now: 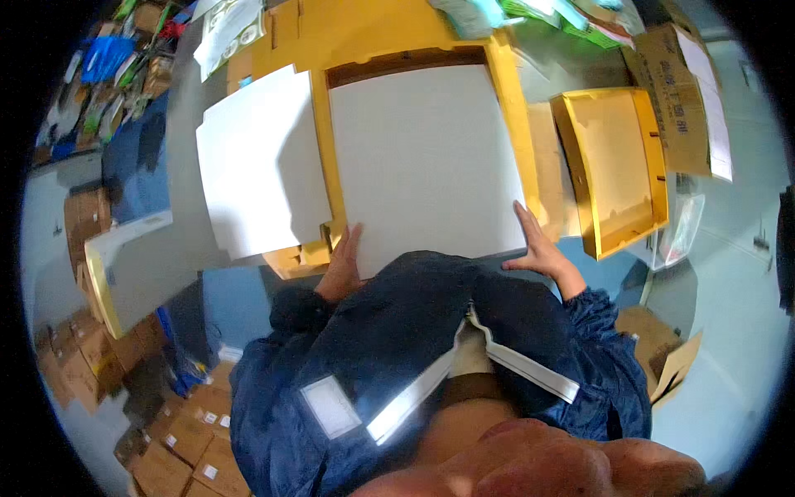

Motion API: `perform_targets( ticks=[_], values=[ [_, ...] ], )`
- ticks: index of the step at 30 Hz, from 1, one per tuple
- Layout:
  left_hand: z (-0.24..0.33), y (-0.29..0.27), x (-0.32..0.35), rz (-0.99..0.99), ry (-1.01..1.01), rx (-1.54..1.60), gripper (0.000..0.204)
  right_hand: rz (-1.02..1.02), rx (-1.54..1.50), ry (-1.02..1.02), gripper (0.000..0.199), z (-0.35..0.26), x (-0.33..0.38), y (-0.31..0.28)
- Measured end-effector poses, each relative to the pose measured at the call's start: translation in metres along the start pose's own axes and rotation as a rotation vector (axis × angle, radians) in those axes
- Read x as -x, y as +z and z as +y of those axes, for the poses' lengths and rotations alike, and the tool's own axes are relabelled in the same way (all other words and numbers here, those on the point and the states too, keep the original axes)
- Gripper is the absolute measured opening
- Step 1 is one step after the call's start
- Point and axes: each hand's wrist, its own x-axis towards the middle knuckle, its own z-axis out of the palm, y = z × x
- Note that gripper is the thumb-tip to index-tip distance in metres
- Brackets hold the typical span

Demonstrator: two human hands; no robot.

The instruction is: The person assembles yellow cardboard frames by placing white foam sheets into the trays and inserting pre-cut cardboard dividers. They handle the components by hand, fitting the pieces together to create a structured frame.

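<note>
A large flat white board [422, 157] lies across the yellow frame [512, 91] before me, its near edge close to my jacket. My left hand [341, 267] is at its near left corner, fingers stretched along the side edge. At the near right corner, my right hand [542, 253] has its fingers up the side and its thumb by the near edge. The board is held between both hands. Left of it rests a stack of white sheets [257, 166] with notched corners, partly in shadow.
To the right lies a shallow yellow tray [617, 166], beside a brown carton [675, 99]. Green and pale blue packages [546, 12] are heaped at the far edge. Cardboard boxes [178, 439] stand on the floor at the lower left. A white panel [157, 265] is on the left.
</note>
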Motion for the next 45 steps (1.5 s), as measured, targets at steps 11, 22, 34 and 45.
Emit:
perform_targets(
  ticks=[11,22,34,45],
  values=[
    [-0.014,0.021,-0.021,0.202,0.005,-0.136,0.09,0.385,0.232,-0.169,0.081,0.014,-0.025,-0.001],
    [0.008,0.035,-0.042,0.365,-0.119,-0.336,0.079,0.637,0.395,-0.084,0.079,0.031,-0.047,0.046],
    [0.069,0.005,-0.076,0.483,-0.021,-0.577,0.08,0.68,0.588,-0.305,0.073,-0.048,-0.089,0.01],
    [0.023,0.025,-0.213,0.382,-0.012,-0.548,0.085,0.63,0.801,-0.128,0.066,-0.025,-0.224,0.041]
  ],
)
